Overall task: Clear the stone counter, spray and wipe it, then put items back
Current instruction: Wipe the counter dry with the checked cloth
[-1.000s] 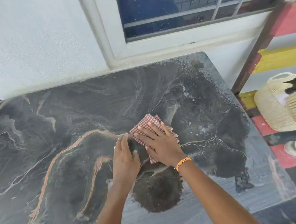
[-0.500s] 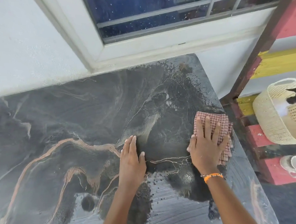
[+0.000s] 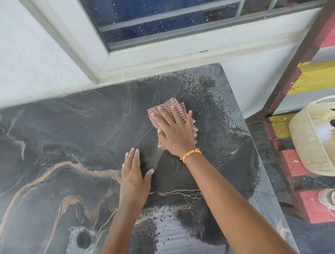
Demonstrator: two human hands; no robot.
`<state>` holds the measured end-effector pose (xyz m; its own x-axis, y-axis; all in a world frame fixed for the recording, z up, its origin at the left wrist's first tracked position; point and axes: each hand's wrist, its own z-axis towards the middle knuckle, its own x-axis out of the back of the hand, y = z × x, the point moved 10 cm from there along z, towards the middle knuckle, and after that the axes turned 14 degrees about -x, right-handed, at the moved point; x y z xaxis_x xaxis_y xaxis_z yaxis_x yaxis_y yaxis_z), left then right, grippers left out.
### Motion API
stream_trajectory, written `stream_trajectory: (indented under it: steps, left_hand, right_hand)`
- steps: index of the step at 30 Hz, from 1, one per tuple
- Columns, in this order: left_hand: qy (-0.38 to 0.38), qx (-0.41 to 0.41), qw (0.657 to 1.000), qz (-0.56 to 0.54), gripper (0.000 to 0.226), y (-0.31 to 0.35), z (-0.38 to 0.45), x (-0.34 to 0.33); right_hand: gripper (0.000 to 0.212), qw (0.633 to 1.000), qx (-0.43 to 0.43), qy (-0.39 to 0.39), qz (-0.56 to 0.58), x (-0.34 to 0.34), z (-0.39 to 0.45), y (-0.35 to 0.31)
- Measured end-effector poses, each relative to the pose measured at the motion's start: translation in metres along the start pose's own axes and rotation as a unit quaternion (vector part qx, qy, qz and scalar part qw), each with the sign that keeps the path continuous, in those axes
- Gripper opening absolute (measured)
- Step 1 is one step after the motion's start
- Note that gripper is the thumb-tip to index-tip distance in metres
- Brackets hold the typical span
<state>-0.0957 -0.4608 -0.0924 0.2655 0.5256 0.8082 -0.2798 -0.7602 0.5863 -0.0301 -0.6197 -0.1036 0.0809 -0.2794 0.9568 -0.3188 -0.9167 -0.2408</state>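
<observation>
Wiping step in hand. Stone counter (image 3: pixel 69 133) bare of items; dark wet patches and beaded droplets across the right half, paler streaked area along the near edge.

Right hand (image 3: pixel 175 132) flat, fingers spread wide, palm pressing a folded red-checked cloth (image 3: pixel 166 105) onto the stone toward the far right part, short of the corner below the window (image 3: pixel 168 12). Cloth pinned under the palm, not gripped; edges showing past the fingertips and at the thumb side. Orange bracelet (image 3: pixel 191 153) at the wrist.

Left hand (image 3: pixel 135 175) empty, flat on the counter, fingers together, thumb out, just nearer the body than the cloth hand and apart from it. Looks like a brace for the reach.

Off the counter to the right: woven basket (image 3: pixel 315 138) on a red and yellow painted shelf (image 3: pixel 296 164), something dark sticking out of its top, too cropped to name. White mug (image 3: pixel 333 201) lower on the same shelf. Likely the cleared items, waiting for return.

Judgement: clearing and spraying done, wipe partway. Droplets thick at the far right corner and along the right edge, wet speckle near the front. Next move calls for steady downward pressure and overlapping passes out to that corner and edge, then the near strip. Care at the right edge: cloth liable to slide off the stone.
</observation>
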Motion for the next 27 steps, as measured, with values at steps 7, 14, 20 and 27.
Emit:
stream_trajectory:
  steps: [7, 14, 20, 27]
  left_hand:
    - [-0.056, -0.006, 0.998, -0.001, 0.084, 0.012, 0.012, -0.022]
    - [-0.013, 0.015, 0.999, -0.026, 0.058, 0.007, 0.011, -0.017]
    - [0.008, 0.017, 1.0, 0.001, 0.058, -0.003, 0.022, -0.008]
    - [-0.039, 0.014, 0.998, 0.04, 0.086, -0.004, 0.045, -0.011]
  right_hand:
    - [0.054, 0.972, -0.225, 0.066, 0.009, 0.032, -0.011, 0.163]
    - [0.061, 0.977, -0.205, 0.065, 0.017, 0.003, -0.068, 0.083]
    - [0.059, 0.999, 0.05, -0.003, 0.001, -0.017, -0.023, -0.043]
    - [0.058, 1.0, -0.009, 0.015, 0.007, 0.016, 0.079, 0.026]
